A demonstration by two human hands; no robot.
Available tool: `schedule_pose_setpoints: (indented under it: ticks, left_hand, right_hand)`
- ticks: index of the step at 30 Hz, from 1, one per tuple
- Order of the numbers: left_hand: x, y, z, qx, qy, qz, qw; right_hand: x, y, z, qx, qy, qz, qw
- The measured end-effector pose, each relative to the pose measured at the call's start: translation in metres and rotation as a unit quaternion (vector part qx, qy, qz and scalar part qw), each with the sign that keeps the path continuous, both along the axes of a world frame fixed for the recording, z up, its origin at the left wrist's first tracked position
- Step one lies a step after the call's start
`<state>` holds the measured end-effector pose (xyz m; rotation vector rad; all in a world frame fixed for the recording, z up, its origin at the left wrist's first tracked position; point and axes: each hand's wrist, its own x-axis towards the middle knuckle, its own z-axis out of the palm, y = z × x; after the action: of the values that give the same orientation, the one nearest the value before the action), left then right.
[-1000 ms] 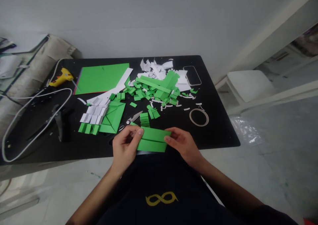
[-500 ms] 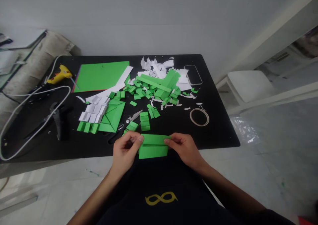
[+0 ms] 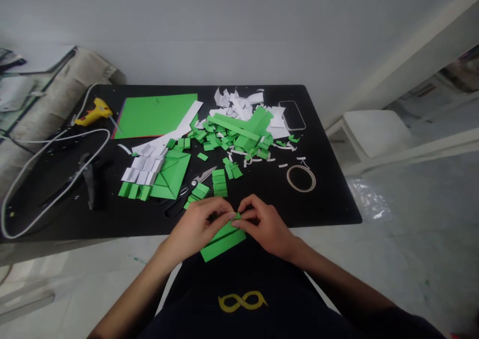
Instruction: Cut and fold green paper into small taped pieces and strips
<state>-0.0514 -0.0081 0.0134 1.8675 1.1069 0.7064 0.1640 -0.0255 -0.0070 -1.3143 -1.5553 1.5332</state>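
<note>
A creased piece of green paper [image 3: 223, 245] is held at the table's near edge, in front of my dark shirt. My left hand [image 3: 200, 224] pinches its upper edge between thumb and fingers. Close beside it, my right hand [image 3: 264, 225] pinches the upper right corner, the fingertips of both hands nearly meeting. The paper tilts, its lower left corner hanging down. Just beyond my left hand lie scissors [image 3: 194, 183] with black handles and folded green paper strips [image 3: 219, 183]. Part of the held paper is hidden behind my left fingers.
On the black table [image 3: 262, 199] are a heap of green cut pieces [image 3: 249, 134], white scraps [image 3: 239, 104], a tape roll [image 3: 301, 178], green sheets [image 3: 157, 117] and a folded white-and-green paper piece [image 3: 144, 169]. A yellow glue gun [image 3: 95, 112] and white cable [image 3: 56, 229] lie left.
The green paper has turned from level to slanted, its left end dropping. My left hand moved right along its upper edge, and my right hand shifted left, bringing the fingertips together.
</note>
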Motion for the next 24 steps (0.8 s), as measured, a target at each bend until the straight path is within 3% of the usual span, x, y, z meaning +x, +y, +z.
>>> schedule_pose_setpoints:
  ticks: [6, 10, 16, 24]
  left_hand:
    - [-0.001, -0.004, -0.005, -0.015, -0.028, 0.103, 0.994]
    - [0.001, -0.006, -0.006, -0.019, -0.059, 0.154, 0.986]
    - [-0.003, -0.004, -0.006, -0.063, -0.078, 0.131, 0.986]
    - [-0.001, 0.008, -0.003, -0.083, -0.016, 0.043, 0.995]
  right_hand:
    - [0.002, -0.002, -0.002, -0.092, 0.124, -0.028, 0.988]
    - [0.004, -0.002, -0.001, -0.105, 0.102, -0.024, 0.989]
    - [0.007, 0.007, 0.006, -0.079, 0.074, -0.042, 0.993]
    - [0.008, 0.021, 0.014, -0.037, 0.048, 0.038, 0.997]
